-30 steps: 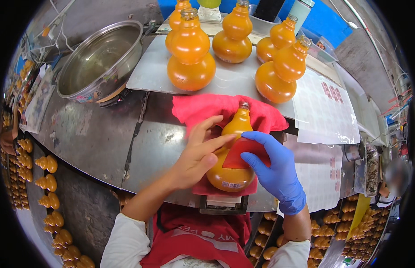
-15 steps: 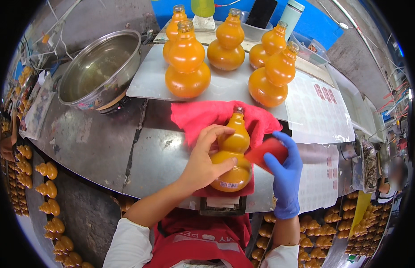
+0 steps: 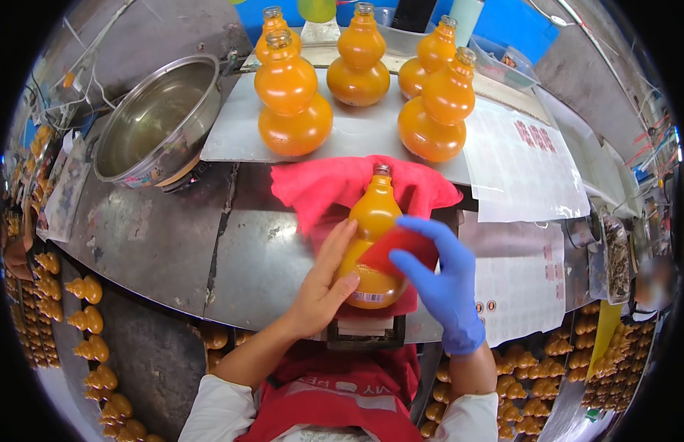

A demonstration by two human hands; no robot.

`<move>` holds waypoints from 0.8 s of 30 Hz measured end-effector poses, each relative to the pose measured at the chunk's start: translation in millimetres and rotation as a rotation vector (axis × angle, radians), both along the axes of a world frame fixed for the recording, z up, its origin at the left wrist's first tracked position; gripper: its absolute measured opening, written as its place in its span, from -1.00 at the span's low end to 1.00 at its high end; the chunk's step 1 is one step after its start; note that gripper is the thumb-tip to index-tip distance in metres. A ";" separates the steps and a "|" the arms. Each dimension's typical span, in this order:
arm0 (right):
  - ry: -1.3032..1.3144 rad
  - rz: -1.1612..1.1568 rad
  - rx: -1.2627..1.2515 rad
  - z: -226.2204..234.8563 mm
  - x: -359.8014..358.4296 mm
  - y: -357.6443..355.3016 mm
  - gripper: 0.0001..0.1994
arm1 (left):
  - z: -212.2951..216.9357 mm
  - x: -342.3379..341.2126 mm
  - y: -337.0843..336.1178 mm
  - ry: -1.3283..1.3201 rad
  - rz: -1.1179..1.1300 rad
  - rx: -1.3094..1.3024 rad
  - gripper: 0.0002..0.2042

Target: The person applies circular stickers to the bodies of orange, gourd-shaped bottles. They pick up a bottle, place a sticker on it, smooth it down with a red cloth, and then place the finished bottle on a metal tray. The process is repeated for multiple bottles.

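Note:
An orange gourd-shaped bottle (image 3: 376, 212) rests in front of me on a red cloth (image 3: 306, 193), its glass neck pointing away. My bare left hand (image 3: 320, 289) grips it from the left, thumb on the lower bulb and fingers along the waist. In a blue glove, my right hand (image 3: 446, 289) pinches a flat red scraper-like piece (image 3: 407, 249) between thumb and fingers. That piece lies over the right side of the bottle's waist and lower bulb. A white label with a barcode shows near the base. Below the bottle sits a dark-framed stand (image 3: 392, 335).
Several orange gourd bottles (image 3: 294, 129) stand on a grey board (image 3: 231, 136) beyond the cloth. A large metal pan (image 3: 110, 166) is at the left. Sticker sheets (image 3: 526, 177) lie at the right. More bottles (image 3: 91, 346) line up below the table on both sides.
My right hand has moved left, bringing the red piece onto the bottle. My left hand has slid down from the upper bulb to the bottle's left side. The head view has shifted slightly.

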State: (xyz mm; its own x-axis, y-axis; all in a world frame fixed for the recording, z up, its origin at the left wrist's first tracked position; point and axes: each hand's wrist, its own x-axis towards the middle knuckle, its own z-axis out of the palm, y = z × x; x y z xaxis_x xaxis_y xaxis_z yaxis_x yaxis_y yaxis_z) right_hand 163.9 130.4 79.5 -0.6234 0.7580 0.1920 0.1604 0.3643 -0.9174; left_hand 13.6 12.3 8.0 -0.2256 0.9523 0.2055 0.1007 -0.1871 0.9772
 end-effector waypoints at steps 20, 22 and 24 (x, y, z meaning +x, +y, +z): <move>-0.012 0.421 0.797 -29.0 50.8 -23.8 -0.73 | 1.8 1.1 -1.5 -0.089 -0.064 -0.002 -0.41; -0.014 0.387 0.795 -40.6 58.7 -34.3 -0.73 | 3.3 -0.6 -2.0 -0.095 -0.069 0.007 -0.41; -0.015 0.380 0.780 -44.2 61.6 -40.7 -0.73 | 2.8 -2.2 -2.2 -0.104 -0.070 0.026 -0.40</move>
State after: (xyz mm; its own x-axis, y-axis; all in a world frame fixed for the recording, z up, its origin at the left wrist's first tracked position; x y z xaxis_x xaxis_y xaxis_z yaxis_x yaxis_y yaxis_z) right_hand 225.5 89.7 35.2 -0.8145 0.1531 0.5596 -0.0898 0.9196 -0.3824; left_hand 11.4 10.1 10.8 -0.1798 0.9611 0.2096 -0.0153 -0.2158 0.9763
